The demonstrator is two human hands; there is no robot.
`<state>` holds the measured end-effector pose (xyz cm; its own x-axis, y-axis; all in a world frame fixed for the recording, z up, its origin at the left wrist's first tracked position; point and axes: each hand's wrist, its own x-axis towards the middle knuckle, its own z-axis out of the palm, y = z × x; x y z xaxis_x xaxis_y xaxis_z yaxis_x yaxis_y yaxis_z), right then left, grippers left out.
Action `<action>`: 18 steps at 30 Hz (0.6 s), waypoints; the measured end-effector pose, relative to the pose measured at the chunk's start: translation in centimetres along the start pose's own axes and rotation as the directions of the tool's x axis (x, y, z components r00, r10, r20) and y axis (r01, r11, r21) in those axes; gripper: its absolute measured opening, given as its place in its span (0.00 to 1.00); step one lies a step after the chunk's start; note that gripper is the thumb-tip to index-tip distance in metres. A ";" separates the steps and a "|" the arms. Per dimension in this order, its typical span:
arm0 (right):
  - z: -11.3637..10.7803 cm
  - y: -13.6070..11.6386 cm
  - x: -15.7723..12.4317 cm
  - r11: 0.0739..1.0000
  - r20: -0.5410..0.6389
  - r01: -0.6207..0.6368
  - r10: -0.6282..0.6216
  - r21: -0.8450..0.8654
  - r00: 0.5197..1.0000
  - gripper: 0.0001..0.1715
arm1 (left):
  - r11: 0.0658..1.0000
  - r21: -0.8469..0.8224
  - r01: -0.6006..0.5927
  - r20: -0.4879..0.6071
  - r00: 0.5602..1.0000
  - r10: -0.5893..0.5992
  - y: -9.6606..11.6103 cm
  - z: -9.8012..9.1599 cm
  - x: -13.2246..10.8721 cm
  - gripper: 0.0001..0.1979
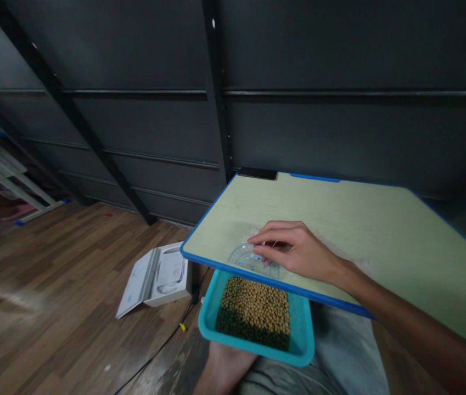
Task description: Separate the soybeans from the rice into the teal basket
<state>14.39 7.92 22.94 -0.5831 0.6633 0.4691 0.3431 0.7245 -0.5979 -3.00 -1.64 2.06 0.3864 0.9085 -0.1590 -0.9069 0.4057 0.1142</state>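
Observation:
My right hand (284,247) is over the near left part of a pale green tabletop (340,219) with a blue edge. Its thumb and fingers are drawn together above a clear plastic protractor (241,256) with blue markings; whether anything sits between the fingertips is too small to tell. Just below the table's front edge, a turquoise tray (304,329) holds many round tan beans (261,307), the near and left ones in shadow. Under the tray, my left hand (230,359) shows only in part by the wrist, its fingers hidden beneath the tray.
A flat black object (257,173) lies at the table's far left corner. On the wooden floor (72,280) stand an open white box (170,274) and a black cable (154,351). A dark panelled wall (340,131) rises behind the table. White furniture legs are at far left.

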 end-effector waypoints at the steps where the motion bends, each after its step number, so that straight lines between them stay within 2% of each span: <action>1: 0.0 0.0 0.0 1.000 -0.005 -0.006 0.006 -0.002 1.000 0.12 | 1.000 0.000 0.001 0.008 1.000 -0.001 0.0 0.1 0.0 0.20; 6: -0.1 0.2 -0.1 1.000 0.048 -0.001 0.002 -0.028 0.999 0.12 | 1.000 -0.005 -0.003 0.026 1.000 0.003 -0.1 0.8 0.2 0.21; 11: -1.0 0.5 -0.3 0.991 0.065 -0.008 0.017 -0.133 0.998 0.11 | 1.000 0.001 0.018 0.066 0.998 -0.018 0.0 0.5 0.1 0.21; 15: -2.5 0.8 -0.4 0.979 -0.016 -0.054 0.052 -0.195 0.999 0.11 | 0.999 0.032 -0.003 0.040 0.999 0.002 0.2 0.0 -0.1 0.23; 18: -3.4 1.0 -0.3 0.969 -0.127 -0.106 0.079 -0.223 0.989 0.10 | 0.999 0.036 0.011 0.084 0.996 -0.014 0.3 -0.6 -0.1 0.22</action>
<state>17.38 9.07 24.38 -0.4560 0.7370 0.4988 0.5583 0.6734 -0.4845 -3.46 -1.70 1.48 0.4117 0.9080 -0.0780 -0.8960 0.4189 0.1473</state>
